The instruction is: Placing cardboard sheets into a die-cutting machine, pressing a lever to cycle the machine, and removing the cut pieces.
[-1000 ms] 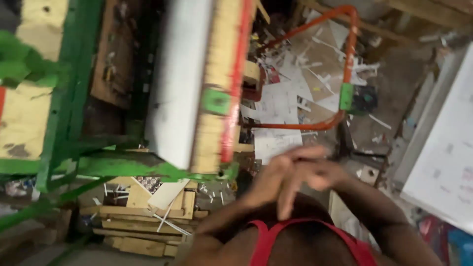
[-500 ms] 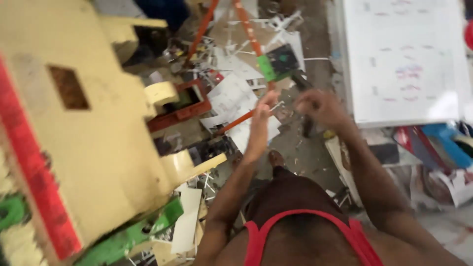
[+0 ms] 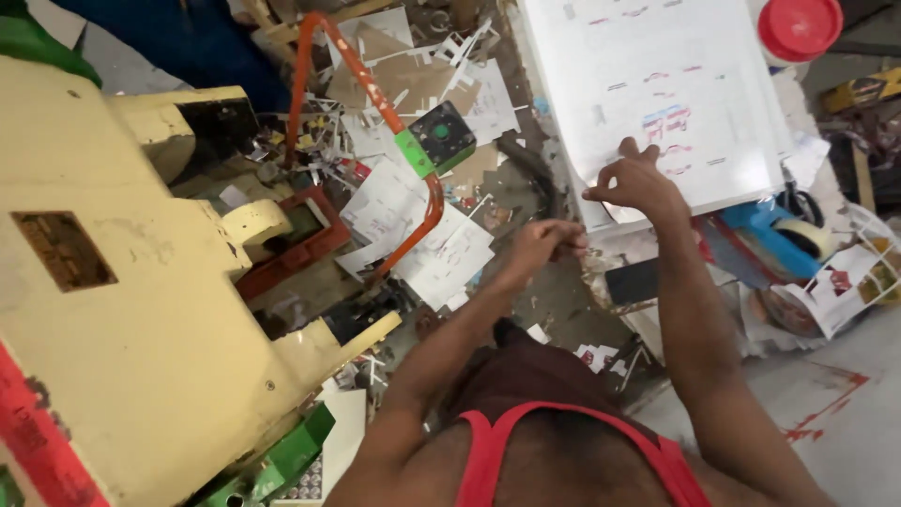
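My right hand (image 3: 640,184) rests on the near edge of a stack of large white printed sheets (image 3: 657,84), with its fingers curled over the top sheet. My left hand (image 3: 542,244) hangs lower and to the left, over the littered floor. Its fingers are closed in a loose fist and I see nothing in it. The two hands are a short way apart. My red vest straps and chest fill the bottom of the view.
A big cream machine body (image 3: 141,310) with red and green trim fills the left. An orange tube guard (image 3: 375,103) and a black box with a green button (image 3: 441,136) stand over paper scraps. A red lid (image 3: 800,26) and tape roll (image 3: 798,235) lie at the right.
The view has swung right, from the machine toward the sheet stack. My hands, joined a second ago, have parted. The right one has reached onto the sheets.
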